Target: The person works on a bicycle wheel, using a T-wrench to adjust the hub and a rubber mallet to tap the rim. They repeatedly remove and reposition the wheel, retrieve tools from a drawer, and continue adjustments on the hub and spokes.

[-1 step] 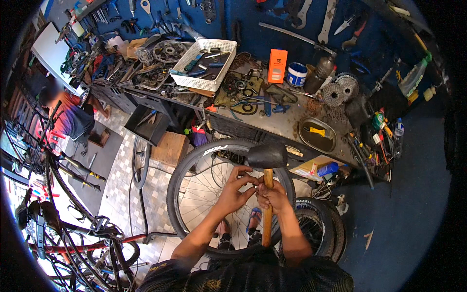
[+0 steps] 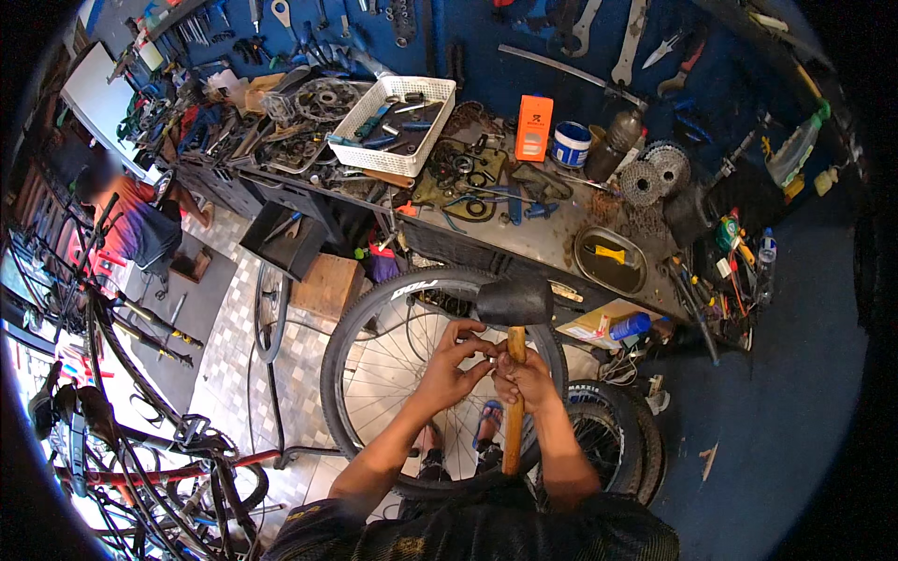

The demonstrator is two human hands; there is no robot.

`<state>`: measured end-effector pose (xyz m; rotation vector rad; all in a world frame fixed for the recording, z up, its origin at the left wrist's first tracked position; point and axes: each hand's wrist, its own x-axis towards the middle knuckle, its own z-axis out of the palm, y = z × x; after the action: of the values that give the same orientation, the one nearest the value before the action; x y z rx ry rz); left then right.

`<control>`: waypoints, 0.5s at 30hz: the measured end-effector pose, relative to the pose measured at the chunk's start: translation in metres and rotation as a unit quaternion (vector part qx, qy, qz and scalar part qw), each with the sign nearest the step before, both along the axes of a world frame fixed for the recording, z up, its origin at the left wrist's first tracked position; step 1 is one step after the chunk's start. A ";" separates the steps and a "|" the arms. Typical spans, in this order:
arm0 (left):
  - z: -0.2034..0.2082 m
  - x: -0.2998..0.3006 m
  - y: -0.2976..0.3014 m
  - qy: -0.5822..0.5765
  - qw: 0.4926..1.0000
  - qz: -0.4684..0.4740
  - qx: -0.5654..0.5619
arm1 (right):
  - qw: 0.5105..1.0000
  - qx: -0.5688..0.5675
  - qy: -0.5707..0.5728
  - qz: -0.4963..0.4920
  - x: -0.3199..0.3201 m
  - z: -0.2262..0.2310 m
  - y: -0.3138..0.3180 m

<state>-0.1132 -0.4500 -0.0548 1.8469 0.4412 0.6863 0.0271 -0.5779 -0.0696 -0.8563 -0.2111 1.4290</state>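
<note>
Workshop wall (image 2: 524, 28): blue, hung with tools, spanning the top of the frame.
Workbench (image 2: 543, 232): crowded, slanting from the upper left down toward the right; it carries a white basket (image 2: 374, 161), an orange box (image 2: 533, 128), a blue tub (image 2: 572, 145) and an oval tray (image 2: 613, 276).
Mallet (image 2: 515, 303): just right of the frame's centre, black head uppermost; the wooden handle's long axis runs nearly straight up and down the frame, its butt end toward the person's body.
Right hand (image 2: 526, 379): closed round the upper handle, a little below the head; the nearer of the two to the mallet.
Left hand (image 2: 454, 365): just left of the handle, fingers curled, thumb and fingertips brought up close to the right hand's fingers. Whether the two hands touch, or pinch something small there, I cannot tell.
Wheel (image 2: 334, 374): a large bicycle wheel, centre of the frame, beneath both hands in the view, with the person's feet visible between its spokes.
Tyres (image 2: 645, 449): lower right, beside the wheel.
Co-worker (image 2: 140, 224): seated at the upper left.
Change since the earlier frame: hardly any; both hands keep their pose, and the mallet perhaps leans a trace differently.
</note>
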 end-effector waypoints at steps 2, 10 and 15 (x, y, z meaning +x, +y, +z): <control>0.000 0.001 0.005 0.008 1.000 0.001 -0.018 | 0.999 -0.021 0.046 -0.011 0.002 0.000 0.002; 0.001 0.003 0.005 0.004 0.998 0.004 0.058 | 0.995 -0.047 -0.082 -0.019 -0.003 0.002 0.008; 0.000 0.001 0.004 0.000 1.000 0.001 0.008 | 0.999 -0.046 0.016 -0.012 -0.006 0.002 0.002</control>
<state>-0.1125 -0.4458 -0.0551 1.8609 0.4384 0.6930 0.0216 -0.5764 -0.0679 -0.9074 -0.1105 1.4371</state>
